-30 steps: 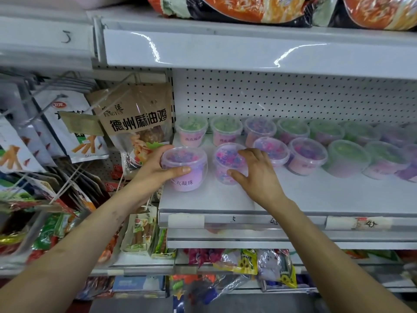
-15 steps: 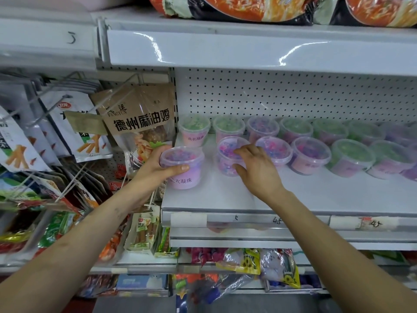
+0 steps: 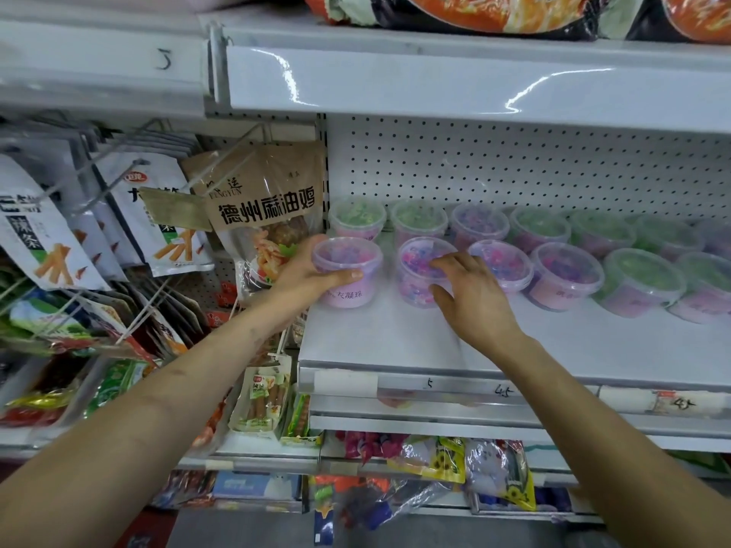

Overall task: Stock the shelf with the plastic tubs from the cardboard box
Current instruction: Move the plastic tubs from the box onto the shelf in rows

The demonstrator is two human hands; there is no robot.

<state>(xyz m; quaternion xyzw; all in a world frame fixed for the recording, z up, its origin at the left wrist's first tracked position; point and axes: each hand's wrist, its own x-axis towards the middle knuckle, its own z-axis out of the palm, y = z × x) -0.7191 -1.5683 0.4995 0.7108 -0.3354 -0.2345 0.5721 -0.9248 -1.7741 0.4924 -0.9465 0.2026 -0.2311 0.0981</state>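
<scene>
While striped snack bags (image 3: pixel 166 215) hang on wire hooks to the left of the white shelf (image 3: pixel 395 338), a brown pouch (image 3: pixel 269 199) printed "FENGYUN" and "德州麻油鸡" dangles right against the shelf's left edge, crowding that corner. The left hand (image 3: pixel 306 276) reaches past this pouch and grasps a pink-labelled tub (image 3: pixel 348 255) at the shelf's front left corner, with the thumb across the front wall under the rim and the fingers behind. The tub stands upright, its axis vertical and its clear lid up. Its label faces outward, and "衣凝珠" can be read on it.

Just to the right on the shelf, the right hand (image 3: pixel 474 306) grasps a second tub (image 3: pixel 415 278), also upright. The fingers curl over the lid's rim and the thumb presses the near wall. Pink and blue beads show through its clear side; no label shows on the side that faces out.

Further right along the shelf, a front row of tubs (image 3: pixel 565 274) runs on, first with purple-pink contents and then with green. A back row (image 3: pixel 419 223) stands against the perforated back panel (image 3: pixel 514 164).

The price rail (image 3: pixel 474 389) on the shelf's front lip carries a handwritten "5", "45" and "45". Above the shelf lie orange noodle packs (image 3: pixel 474 9). Below it lie crinkled clear packets (image 3: pixel 443 456).
</scene>
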